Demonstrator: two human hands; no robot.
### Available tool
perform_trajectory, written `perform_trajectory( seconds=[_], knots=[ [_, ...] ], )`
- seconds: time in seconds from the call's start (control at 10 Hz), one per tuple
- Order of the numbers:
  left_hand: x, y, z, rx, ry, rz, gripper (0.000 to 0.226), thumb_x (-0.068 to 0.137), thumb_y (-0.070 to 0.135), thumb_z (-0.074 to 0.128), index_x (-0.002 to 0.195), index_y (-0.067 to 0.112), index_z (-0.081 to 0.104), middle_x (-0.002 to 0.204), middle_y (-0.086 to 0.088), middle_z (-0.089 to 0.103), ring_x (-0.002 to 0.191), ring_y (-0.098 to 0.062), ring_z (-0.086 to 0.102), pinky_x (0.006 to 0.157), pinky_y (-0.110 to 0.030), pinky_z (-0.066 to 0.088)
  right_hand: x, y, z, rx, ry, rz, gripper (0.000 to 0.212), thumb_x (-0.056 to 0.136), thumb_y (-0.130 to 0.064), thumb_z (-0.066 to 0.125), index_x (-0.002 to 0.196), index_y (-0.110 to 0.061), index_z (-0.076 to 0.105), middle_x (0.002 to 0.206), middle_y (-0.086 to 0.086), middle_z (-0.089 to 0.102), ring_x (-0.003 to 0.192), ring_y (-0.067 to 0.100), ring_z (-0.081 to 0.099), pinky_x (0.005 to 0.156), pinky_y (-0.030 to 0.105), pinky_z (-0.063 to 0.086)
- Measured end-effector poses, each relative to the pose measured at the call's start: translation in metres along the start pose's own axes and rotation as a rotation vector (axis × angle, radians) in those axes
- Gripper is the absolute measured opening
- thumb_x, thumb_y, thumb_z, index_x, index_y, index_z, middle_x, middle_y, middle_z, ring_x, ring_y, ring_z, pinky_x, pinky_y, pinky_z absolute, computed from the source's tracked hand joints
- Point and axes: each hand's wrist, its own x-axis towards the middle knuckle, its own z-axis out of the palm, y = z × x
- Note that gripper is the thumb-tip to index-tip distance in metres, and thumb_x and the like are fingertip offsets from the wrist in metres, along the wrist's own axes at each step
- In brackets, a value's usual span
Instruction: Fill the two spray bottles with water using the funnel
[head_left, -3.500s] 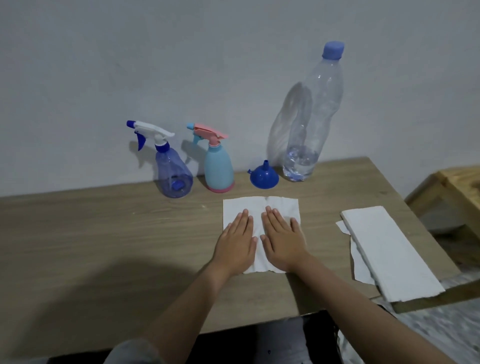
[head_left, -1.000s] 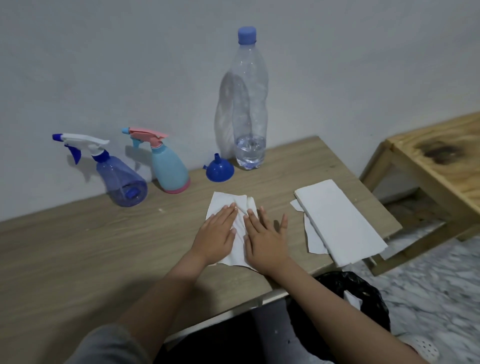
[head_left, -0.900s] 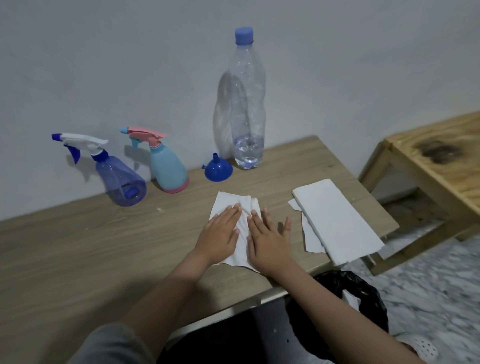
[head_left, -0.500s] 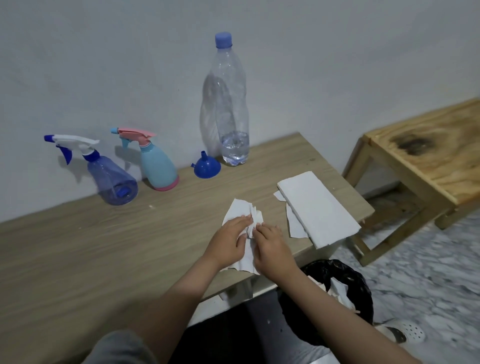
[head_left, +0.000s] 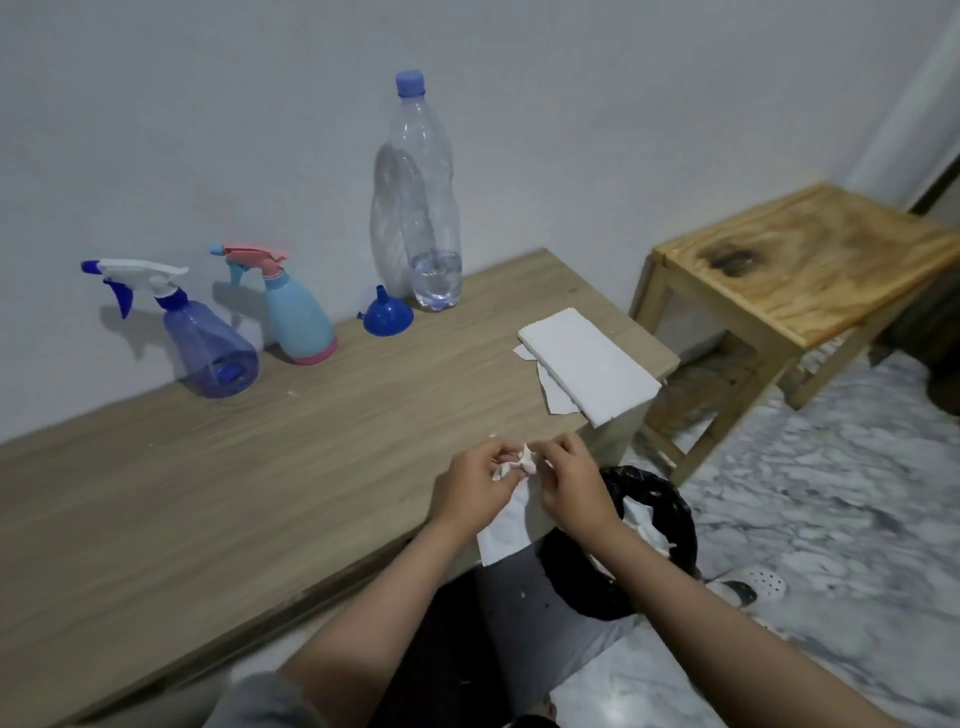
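Note:
A purple spray bottle (head_left: 208, 348) with a white and blue trigger head and a light blue spray bottle (head_left: 298, 322) with a pink head stand against the wall. Right of them a blue funnel (head_left: 388, 314) sits mouth down, beside a tall clear water bottle (head_left: 427, 208) with a blue cap and a little water at the bottom. At the table's front edge my left hand (head_left: 474, 486) and my right hand (head_left: 570, 480) together grip a crumpled white tissue (head_left: 511, 512), which hangs down past the edge.
A stack of white tissues (head_left: 587, 361) lies at the right end of the wooden table (head_left: 208, 483). A black bin bag (head_left: 660, 525) with tissue scraps sits on the marble floor under my right hand. A wooden stool (head_left: 800, 265) stands to the right.
Both hands gathered the flat tissue, crumpled it and pulled it from the tabletop to the front edge. The view swung right, revealing the bin bag and stool.

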Motion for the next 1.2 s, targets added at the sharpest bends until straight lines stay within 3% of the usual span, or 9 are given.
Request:
perform_trajectory(
  seconds=[0.1, 0.2, 0.3, 0.6, 0.8, 0.9, 1.0, 1.1, 1.2],
  knots=[
    [-0.016, 0.011, 0.012, -0.141, 0.007, 0.024, 0.013, 0.085, 0.009, 0.069, 0.097, 0.012, 0.072, 0.091, 0.01, 0.07, 0.075, 0.013, 0.061, 0.07, -0.005, 0.044, -0.014, -0.004, -0.012, -0.004, 0.111, 0.07, 0.014, 0.08, 0.005, 0.061, 0.089, -0.002, 0.069, 0.083, 0.005, 0.05, 0.072, 0.017, 0.048, 0.067, 0.012, 0.033],
    [-0.026, 0.014, 0.03, -0.24, -0.035, 0.053, 0.012, 0.087, 0.007, 0.064, 0.095, 0.014, 0.071, 0.096, 0.009, 0.072, 0.086, -0.005, 0.068, 0.078, -0.018, 0.052, -0.03, -0.001, -0.026, -0.129, 0.193, 0.147, 0.013, 0.08, -0.001, 0.062, 0.085, -0.01, 0.07, 0.083, 0.005, 0.058, 0.076, 0.019, 0.046, 0.063, 0.031, 0.039],
    [-0.03, 0.023, 0.051, -0.255, -0.086, 0.043, 0.016, 0.088, 0.007, 0.059, 0.099, 0.012, 0.07, 0.1, 0.004, 0.072, 0.093, -0.01, 0.068, 0.085, -0.021, 0.053, -0.043, 0.006, -0.042, 0.013, 0.192, 0.246, 0.014, 0.08, 0.001, 0.059, 0.081, -0.009, 0.068, 0.081, 0.001, 0.055, 0.068, 0.007, 0.048, 0.06, 0.021, 0.036],
    [-0.009, 0.035, 0.13, -0.175, -0.276, -0.059, 0.023, 0.088, -0.006, 0.052, 0.098, 0.008, 0.067, 0.085, 0.007, 0.066, 0.072, 0.011, 0.062, 0.069, -0.006, 0.046, -0.05, 0.071, -0.076, 0.274, 0.172, 0.656, 0.018, 0.083, 0.002, 0.055, 0.087, -0.011, 0.068, 0.085, 0.003, 0.069, 0.074, 0.017, 0.062, 0.064, 0.022, 0.045],
    [0.019, 0.036, 0.184, -0.126, -0.371, -0.273, 0.025, 0.093, -0.003, 0.049, 0.114, -0.003, 0.061, 0.097, -0.004, 0.062, 0.078, 0.006, 0.059, 0.068, -0.002, 0.042, -0.041, 0.135, -0.083, 0.279, 0.022, 0.781, 0.028, 0.087, 0.003, 0.048, 0.1, -0.009, 0.071, 0.089, 0.005, 0.069, 0.068, 0.012, 0.059, 0.057, 0.017, 0.045],
    [0.032, 0.028, 0.204, -0.031, -0.448, -0.422, 0.025, 0.093, 0.007, 0.054, 0.117, 0.009, 0.059, 0.118, -0.001, 0.059, 0.116, -0.018, 0.054, 0.083, -0.007, 0.037, -0.038, 0.166, -0.079, 0.282, -0.121, 0.829, 0.033, 0.088, 0.0, 0.047, 0.114, -0.007, 0.065, 0.108, 0.006, 0.068, 0.096, 0.019, 0.062, 0.077, 0.023, 0.047],
    [0.036, 0.013, 0.216, 0.052, -0.491, -0.537, 0.054, 0.095, 0.015, 0.054, 0.144, 0.005, 0.035, 0.148, -0.007, 0.04, 0.137, -0.022, 0.038, 0.102, -0.019, 0.032, -0.037, 0.19, -0.075, 0.28, -0.2, 0.885, 0.036, 0.089, -0.005, 0.048, 0.122, -0.01, 0.061, 0.123, 0.009, 0.064, 0.113, 0.023, 0.059, 0.092, 0.03, 0.048],
    [0.032, 0.007, 0.221, 0.04, -0.468, -0.578, 0.06, 0.093, 0.013, 0.055, 0.147, 0.006, 0.029, 0.155, -0.008, 0.031, 0.141, -0.021, 0.032, 0.113, -0.026, 0.028, -0.035, 0.202, -0.075, 0.276, -0.241, 0.902, 0.035, 0.091, -0.007, 0.049, 0.124, -0.009, 0.059, 0.126, 0.01, 0.062, 0.11, 0.024, 0.06, 0.089, 0.029, 0.048],
    [0.031, 0.002, 0.229, -0.053, -0.411, -0.639, 0.06, 0.094, 0.011, 0.054, 0.148, 0.006, 0.028, 0.154, -0.009, 0.031, 0.142, -0.021, 0.03, 0.115, -0.029, 0.027, -0.027, 0.202, -0.075, 0.272, -0.249, 0.889, 0.032, 0.092, -0.006, 0.045, 0.12, -0.01, 0.06, 0.115, 0.01, 0.066, 0.079, 0.018, 0.06, 0.06, 0.019, 0.046]
  ],
)
